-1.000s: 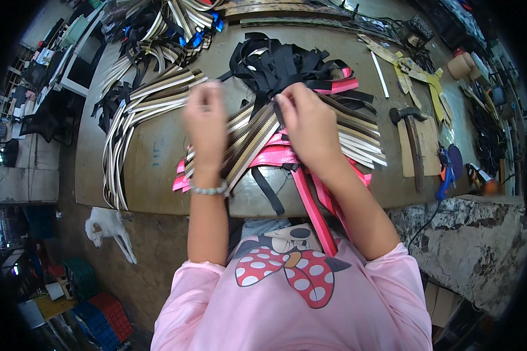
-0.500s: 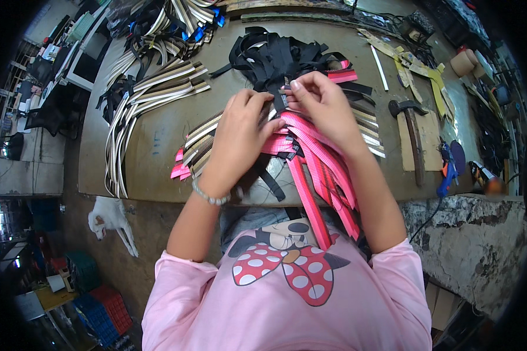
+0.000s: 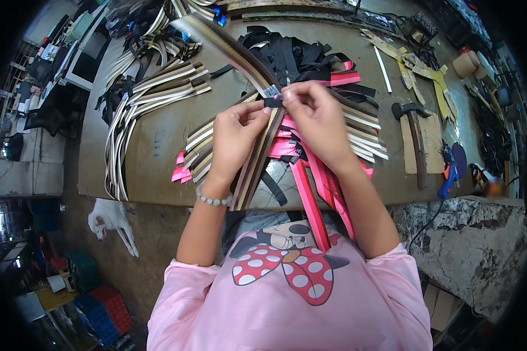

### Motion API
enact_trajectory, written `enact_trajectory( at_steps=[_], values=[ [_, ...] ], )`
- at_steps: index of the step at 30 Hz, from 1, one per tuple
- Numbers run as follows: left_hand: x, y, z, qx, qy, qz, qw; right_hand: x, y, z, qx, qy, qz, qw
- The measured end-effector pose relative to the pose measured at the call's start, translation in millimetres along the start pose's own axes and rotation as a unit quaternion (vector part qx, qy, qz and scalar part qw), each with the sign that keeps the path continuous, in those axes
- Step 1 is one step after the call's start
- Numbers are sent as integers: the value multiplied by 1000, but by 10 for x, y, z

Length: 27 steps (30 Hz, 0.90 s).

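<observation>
A brown, tan and white striped webbing strap point(image 3: 260, 152) runs diagonally in front of me, its upper part blurred. A short black band point(image 3: 273, 102) crosses it, beside a small grey-white label. My left hand point(image 3: 237, 134) is closed, thumb and forefinger pinching the band's left end. Opposite it, my right hand point(image 3: 315, 117) pinches the band's right end; its fingertips partly hide it. Pink straps point(image 3: 313, 193) hang over the table edge beneath my right hand. More striped straps point(image 3: 360, 128) are fanned out on both sides under my hands.
Black straps point(image 3: 281, 55) are heaped beyond my hands. A bundle of striped straps point(image 3: 158, 88) lies at left. At right a hammer point(image 3: 414, 134) rests on cardboard, near a corded blue tool point(image 3: 448, 169). A white dog point(image 3: 111, 222) lies on the floor at left.
A striped strap now extends up and down between my hands. Both hands have come together at the black band, the left one slightly lower. Some pink straps have shifted beneath.
</observation>
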<state>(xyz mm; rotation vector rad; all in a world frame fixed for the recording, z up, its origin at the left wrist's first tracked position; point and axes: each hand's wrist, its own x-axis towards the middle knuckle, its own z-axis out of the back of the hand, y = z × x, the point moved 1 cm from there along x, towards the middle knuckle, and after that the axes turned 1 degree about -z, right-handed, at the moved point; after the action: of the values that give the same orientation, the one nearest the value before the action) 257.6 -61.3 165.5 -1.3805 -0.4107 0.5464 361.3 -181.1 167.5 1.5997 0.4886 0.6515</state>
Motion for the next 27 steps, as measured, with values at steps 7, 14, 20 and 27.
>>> enact_trajectory(
  at_steps=[7,14,20,27],
  values=[
    [97,68,144,-36,50,42,997,1,-91,-102,-189,-39,133,972],
    [90,60,198,-27,72,69,995,-23,-107,-137,-235,-29,150,960],
    [67,75,197,-10,68,58,996,-49,-84,-151,-234,-5,116,965],
    [70,145,195,7,64,34,997,-89,-59,-246,-344,-21,180,922]
  ],
)
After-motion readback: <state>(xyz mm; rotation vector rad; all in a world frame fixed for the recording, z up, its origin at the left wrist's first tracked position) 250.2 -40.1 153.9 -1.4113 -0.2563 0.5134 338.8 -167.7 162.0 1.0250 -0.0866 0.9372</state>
